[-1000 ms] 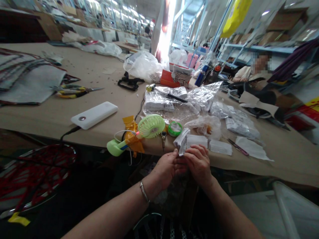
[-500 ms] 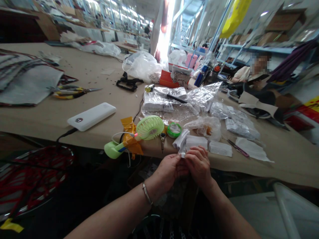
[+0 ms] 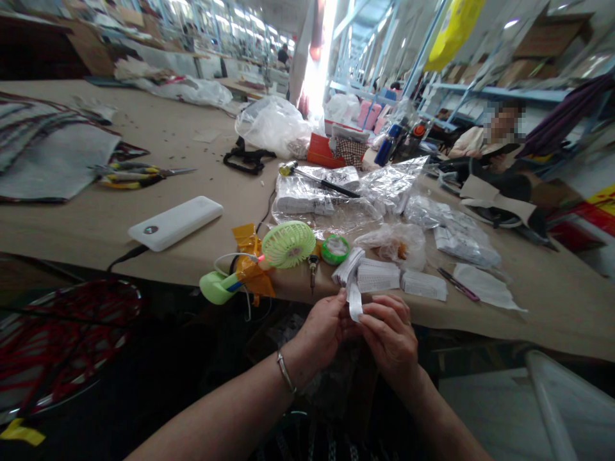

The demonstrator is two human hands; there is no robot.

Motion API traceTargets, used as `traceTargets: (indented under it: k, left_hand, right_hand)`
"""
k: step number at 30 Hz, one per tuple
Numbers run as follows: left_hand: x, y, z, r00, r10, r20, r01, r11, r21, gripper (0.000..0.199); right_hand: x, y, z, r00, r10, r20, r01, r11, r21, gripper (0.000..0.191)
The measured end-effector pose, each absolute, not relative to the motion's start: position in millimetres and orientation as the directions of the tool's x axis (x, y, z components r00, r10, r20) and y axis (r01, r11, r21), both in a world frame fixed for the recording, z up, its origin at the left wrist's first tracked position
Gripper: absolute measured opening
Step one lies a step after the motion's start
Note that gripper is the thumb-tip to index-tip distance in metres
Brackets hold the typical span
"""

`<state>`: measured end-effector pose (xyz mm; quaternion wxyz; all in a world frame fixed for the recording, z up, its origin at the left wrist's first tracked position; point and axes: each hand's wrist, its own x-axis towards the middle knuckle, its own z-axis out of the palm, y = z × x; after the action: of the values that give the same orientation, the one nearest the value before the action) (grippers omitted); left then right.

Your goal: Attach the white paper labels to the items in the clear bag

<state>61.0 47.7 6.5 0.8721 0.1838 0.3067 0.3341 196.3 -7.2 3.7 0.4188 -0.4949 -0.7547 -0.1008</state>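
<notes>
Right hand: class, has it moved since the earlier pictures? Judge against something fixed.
Yes. The right hand has moved down the picture and slightly right, away from the middle stack of paper slips.

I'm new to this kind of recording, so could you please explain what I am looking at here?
There is no robot here: these are a person's bare hands, seen by a camera worn on that person's head, looking forward and down. The left hand and the right hand hold a white strip between their fingers, at the near edge of the brown table. On it lie small white stacks, a green-rimmed roll, a white device with a cable, yellow-and-black handled tools and clear plastic packets. A green fan sits by the edge. Another person is further back, on the right.
</notes>
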Motion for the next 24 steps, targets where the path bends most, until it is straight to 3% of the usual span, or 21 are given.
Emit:
traceTargets:
  k: [6,11,14,18,21,24]
  left_hand:
    - [53,36,7,0.66,0.628,-0.412,-0.438,0.767,0.468,0.025]
    - [51,32,6,0.616,0.64,-0.459,-0.386,0.753,0.533,0.013]
    - [51,30,5,0.567,0.621,-0.541,-0.279,0.763,0.583,0.014]
    - [49,27,2,0.545,0.601,-0.585,-0.169,0.762,0.625,0.014]
    - [48,25,-2,0.547,0.592,-0.592,-0.138,0.761,0.633,0.013]
    - [48,26,-3,0.527,0.593,-0.609,-0.123,0.762,0.635,0.015]
  right_hand:
    - [182,-27,5,-0.276,0.693,0.666,0.837,0.514,-0.187,0.015]
    - [185,-27,6,-0.317,0.716,0.622,0.805,0.55,-0.223,0.015]
    - [205,-10,4,-0.23,0.749,0.621,0.869,0.445,-0.215,0.029]
    - [230,14,-5,-0.134,0.823,0.551,0.974,0.212,-0.079,0.028]
    - [237,20,-13,-0.145,0.812,0.565,0.975,0.215,-0.058,0.019]
    - [240,19,-16,-0.127,0.78,0.612,0.959,0.254,-0.124,0.015]
